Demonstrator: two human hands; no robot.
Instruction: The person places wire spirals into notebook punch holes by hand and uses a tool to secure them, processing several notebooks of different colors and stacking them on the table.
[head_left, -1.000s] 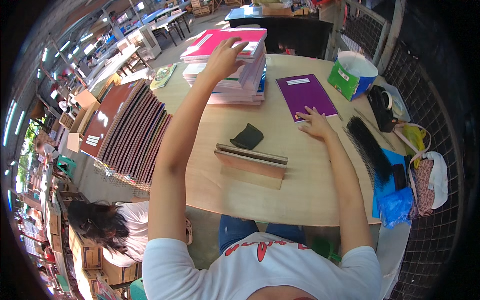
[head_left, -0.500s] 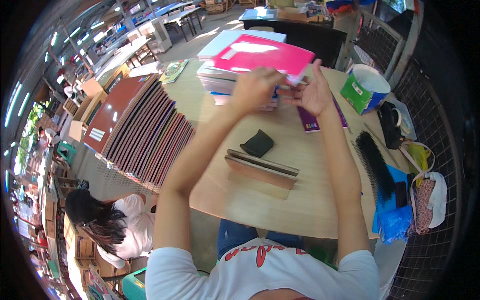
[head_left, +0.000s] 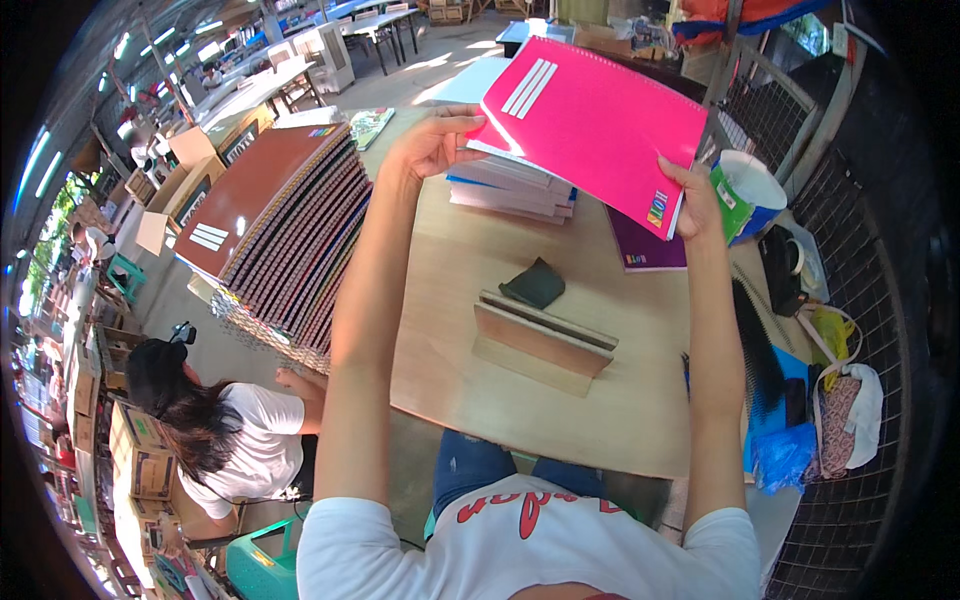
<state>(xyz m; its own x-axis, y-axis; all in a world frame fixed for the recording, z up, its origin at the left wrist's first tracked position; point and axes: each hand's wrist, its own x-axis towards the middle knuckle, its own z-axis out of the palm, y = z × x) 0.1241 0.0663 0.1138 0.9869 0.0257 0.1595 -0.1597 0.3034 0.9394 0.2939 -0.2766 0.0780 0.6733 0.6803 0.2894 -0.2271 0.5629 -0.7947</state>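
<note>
A bright pink notebook [head_left: 590, 125] is held up in front of me over the far part of the table. It has white label lines at one corner, and a row of small holes or coils runs along its far edge. My left hand [head_left: 438, 143] pinches its near left corner. My right hand [head_left: 692, 200] grips its right end, thumb on top of the cover. Below it stands a stack of white page blocks [head_left: 510, 185], partly hidden by the notebook. A purple notebook [head_left: 645, 240] lies on the table under my right hand.
A slotted wooden block [head_left: 543, 335] and a dark piece of material [head_left: 535, 284] sit mid-table. Coil-bound brown notebooks [head_left: 265, 205] rise in a tall stack at left. At right are a green-and-blue container [head_left: 745, 195], black coils [head_left: 757, 350] and bags. A person [head_left: 235, 430] sits at lower left.
The pink notebook has come toward me and turned, its cover now facing up more fully. My hands have moved apart, the left one to its left corner and the right one onto its right end.
</note>
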